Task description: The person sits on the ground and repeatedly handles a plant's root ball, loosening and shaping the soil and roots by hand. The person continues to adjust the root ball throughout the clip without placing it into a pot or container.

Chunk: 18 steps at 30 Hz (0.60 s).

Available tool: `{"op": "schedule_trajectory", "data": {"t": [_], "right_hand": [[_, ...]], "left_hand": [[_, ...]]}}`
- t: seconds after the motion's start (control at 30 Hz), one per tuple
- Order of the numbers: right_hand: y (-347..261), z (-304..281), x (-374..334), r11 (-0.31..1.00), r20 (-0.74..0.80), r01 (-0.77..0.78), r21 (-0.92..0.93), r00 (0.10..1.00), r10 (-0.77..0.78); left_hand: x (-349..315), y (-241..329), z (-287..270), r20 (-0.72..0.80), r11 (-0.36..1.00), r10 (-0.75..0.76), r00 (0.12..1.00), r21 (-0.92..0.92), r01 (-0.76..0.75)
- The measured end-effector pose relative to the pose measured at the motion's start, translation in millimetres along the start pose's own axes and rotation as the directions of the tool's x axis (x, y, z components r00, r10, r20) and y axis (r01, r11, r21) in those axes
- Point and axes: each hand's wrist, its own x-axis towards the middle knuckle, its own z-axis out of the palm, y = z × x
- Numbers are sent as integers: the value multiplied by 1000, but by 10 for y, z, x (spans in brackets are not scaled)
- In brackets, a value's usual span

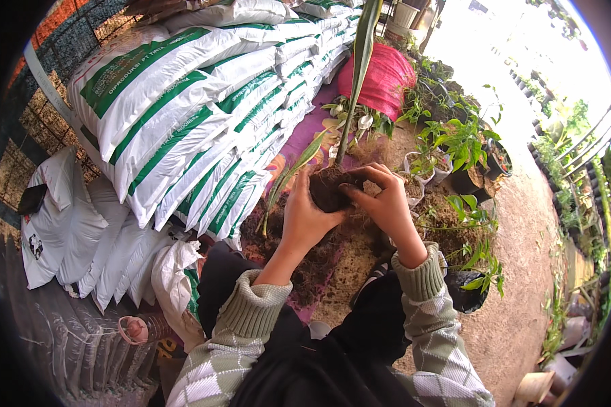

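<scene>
The left hand and the right hand together grasp the dark root ball of a long-leaved plant, holding it in front of the person, above the ground between the knees. The left hand cups the near left side of the clump, its thumb reaching along the lower edge; the right hand closes on the opposite side, its fingers bent over the top right and its thumb pressing on the dark surface. Whether a thin pot or bag wraps the clump (most of its sides are covered by skin) cannot be told.

From it a tall, narrow, sword-shaped leaf rises past the upper edge of the view, while a second leaf, paler and drooping, slants down on the left. Beneath the hands, loose soil and stringy roots lie scattered over a purple mat.

Knitted sleeves in grey-green and white diamonds cover both forearms. On the left stands a high stack of white sacks with green bands, and near its foot sits a clear plastic cup with something pinkish in it. Beyond the plant is a bright red sack; leafy potted plants line the right side, beside bare ground.
</scene>
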Motion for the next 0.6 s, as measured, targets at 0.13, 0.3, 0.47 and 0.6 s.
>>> {"op": "schedule_trajectory", "data": {"t": [0.13,0.3,0.47,0.6], "right_hand": [[2,-4,-13,916,82,-223,333,975,207],[66,-9,21,946,95,-99,309,993,73],[150,91,-22,773,301,-314,552,939,166],[-1,94,-68,537,408,-459,708,886,220]], "left_hand": [[9,80,-62,37,998,16,999,-63,-14],[-23,56,-93,138,948,14,990,-318,31],[-49,49,-129,171,888,-35,985,-447,110],[-74,19,-141,218,799,-67,974,-573,183]]}}
